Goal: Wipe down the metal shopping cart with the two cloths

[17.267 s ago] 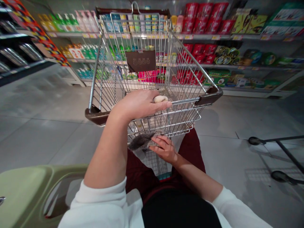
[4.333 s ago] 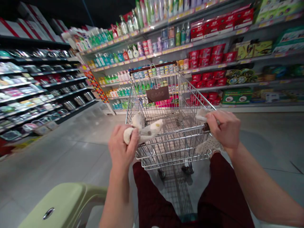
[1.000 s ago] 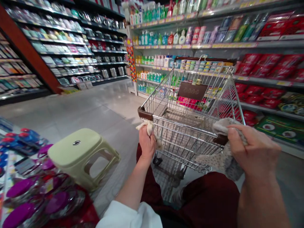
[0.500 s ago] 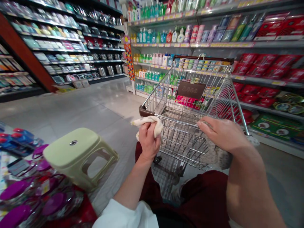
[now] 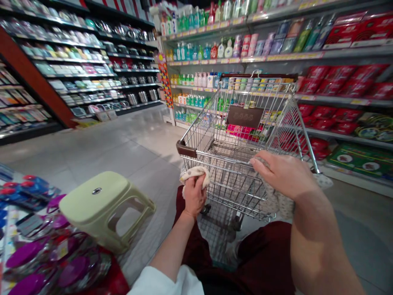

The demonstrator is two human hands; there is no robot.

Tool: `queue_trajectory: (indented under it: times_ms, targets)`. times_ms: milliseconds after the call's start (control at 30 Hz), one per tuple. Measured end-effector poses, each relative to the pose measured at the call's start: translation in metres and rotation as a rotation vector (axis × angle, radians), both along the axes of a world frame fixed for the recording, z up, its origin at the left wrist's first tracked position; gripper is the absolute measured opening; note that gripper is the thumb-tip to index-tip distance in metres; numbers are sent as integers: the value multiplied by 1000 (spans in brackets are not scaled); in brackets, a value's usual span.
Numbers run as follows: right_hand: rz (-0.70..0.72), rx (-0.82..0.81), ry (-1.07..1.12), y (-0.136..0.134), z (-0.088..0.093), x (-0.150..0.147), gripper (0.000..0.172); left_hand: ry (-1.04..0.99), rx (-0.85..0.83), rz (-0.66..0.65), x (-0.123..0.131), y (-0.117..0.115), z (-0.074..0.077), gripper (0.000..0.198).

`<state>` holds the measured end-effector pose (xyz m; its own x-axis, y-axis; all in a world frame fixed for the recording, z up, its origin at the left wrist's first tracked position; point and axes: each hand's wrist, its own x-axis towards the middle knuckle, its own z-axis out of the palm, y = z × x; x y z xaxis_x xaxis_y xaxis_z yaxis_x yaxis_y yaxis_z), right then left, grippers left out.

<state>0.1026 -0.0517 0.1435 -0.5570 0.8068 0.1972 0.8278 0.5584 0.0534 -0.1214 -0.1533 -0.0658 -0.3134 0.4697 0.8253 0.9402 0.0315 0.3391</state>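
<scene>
A metal shopping cart (image 5: 233, 180) stands in front of my legs, its brown corner bumper (image 5: 186, 149) at the left. My left hand (image 5: 195, 196) is closed round a bunched cream cloth (image 5: 196, 172) with grey spots, just below the cart's near rail and close to its wire side. At the right, my right hand (image 5: 284, 174) is closed over the same rail, with a greyish speckled cloth (image 5: 276, 203) under it. That cloth hangs down against the wires, and a spotted end sticks out past the wrist. The palm side of this hand is hidden.
A pale green plastic stool (image 5: 98, 192) stands on the floor to my left. Beside it are jars with purple lids (image 5: 73, 271). Shelves of bottles (image 5: 211, 51) and red packs (image 5: 337, 80) rise behind the cart; kitchenware shelves (image 5: 82, 71) line the far left.
My left hand and its cloth have moved down from the top rail near the corner to the wires below it. My right hand stays at the rail, shifted only slightly.
</scene>
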Motion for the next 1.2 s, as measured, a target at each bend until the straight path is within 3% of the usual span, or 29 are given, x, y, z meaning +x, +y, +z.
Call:
queue_trajectory:
  times_ms: [133, 233, 333, 500, 600, 667, 833, 900, 933, 1000, 1200]
  targets:
    - [8, 12, -6, -2, -1, 1, 47, 55, 222, 32, 6, 11, 49, 43]
    - [-8, 22, -6, -4, -1, 1, 47, 111, 194, 25, 15, 28, 61, 46]
    - [4, 26, 3, -5, -2, 2, 47, 110, 64, 59, 22, 37, 37, 42]
    - [0, 53, 7, -3, -2, 1, 47, -8, -260, -46, 27, 26, -33, 42]
    - [-5, 67, 18, -2, -2, 0, 46, -43, -329, -110, 28, 14, -52, 41]
    - [-8, 64, 14, -1, -1, -1, 46, -52, -303, -117, 31, 9, -45, 43]
    - [-19, 71, 4, -3, -1, -1, 46, 7, -74, -195, 44, 16, 23, 53]
    - [-27, 72, 4, -3, 0, -1, 46, 20, -83, -226, 51, 28, 40, 53]
    - [-30, 68, 1, -3, 0, 0, 46, 15, -124, -218, 54, 33, 42, 51]
    - [-25, 63, -2, -3, 0, 0, 46, -5, -237, -187, 59, 41, 31, 44]
    - [-28, 70, 7, -4, -2, -4, 45, -109, -399, -182, 56, 23, -34, 33]
